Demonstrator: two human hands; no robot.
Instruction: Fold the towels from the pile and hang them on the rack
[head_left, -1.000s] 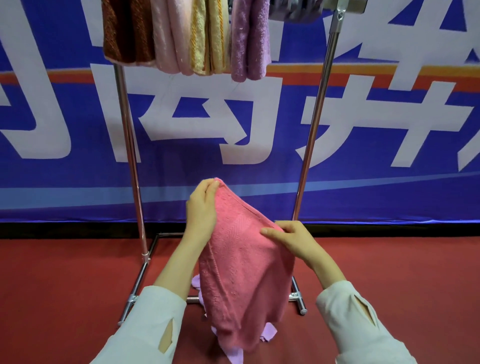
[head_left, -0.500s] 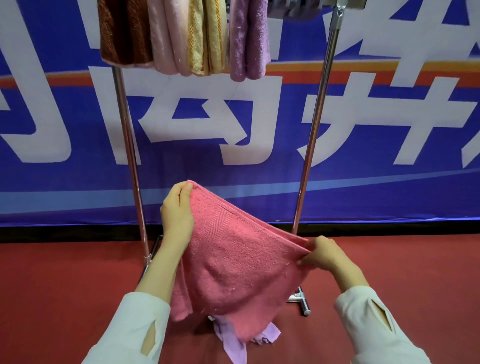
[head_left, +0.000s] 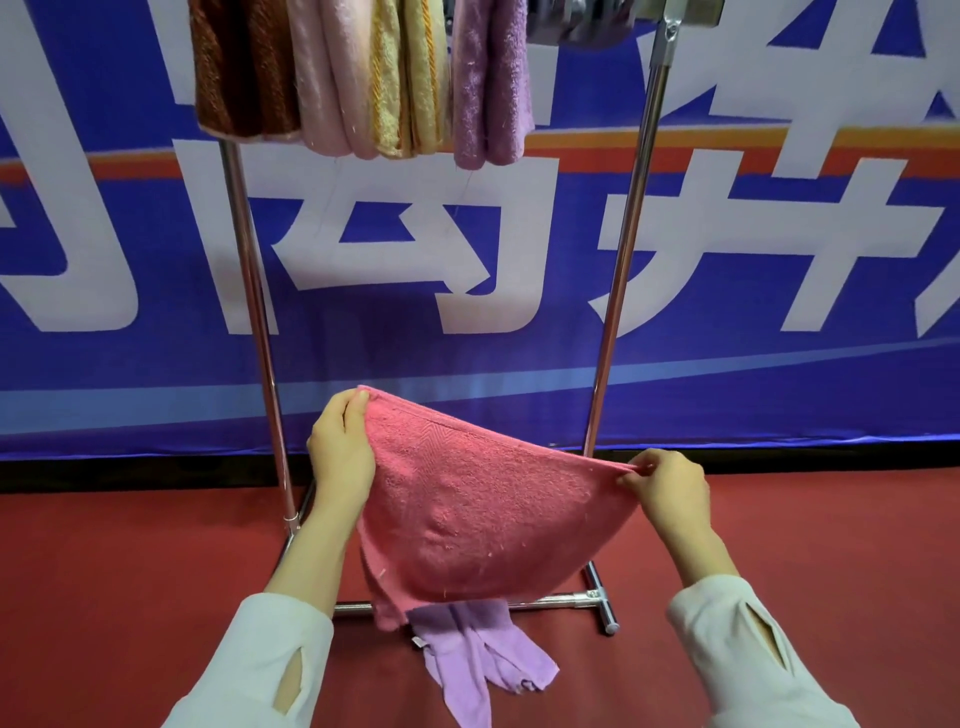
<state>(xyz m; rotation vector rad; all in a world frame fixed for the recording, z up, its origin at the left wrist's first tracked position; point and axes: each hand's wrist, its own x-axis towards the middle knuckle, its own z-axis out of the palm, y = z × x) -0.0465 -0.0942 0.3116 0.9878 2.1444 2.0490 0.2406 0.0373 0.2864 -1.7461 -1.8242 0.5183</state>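
The rack (head_left: 621, 260) carries folded towels (head_left: 363, 78) along its top bar. In front of its base the pink towel (head_left: 478, 509) is now stretched wide in the air, where a second ago it drooped in a narrow bunch. The left hand (head_left: 340, 452) pinches its raised corner and the right hand (head_left: 670, 488), drawn outward, pinches the lower opposite corner, so folding can likely begin, while a lilac towel (head_left: 467, 654) waits beneath.

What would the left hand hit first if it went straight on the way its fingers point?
Probably the banner: the left hand, pinching the towel, points up and away between the rack posts. Depth is unclear; the hung towels above may come first.
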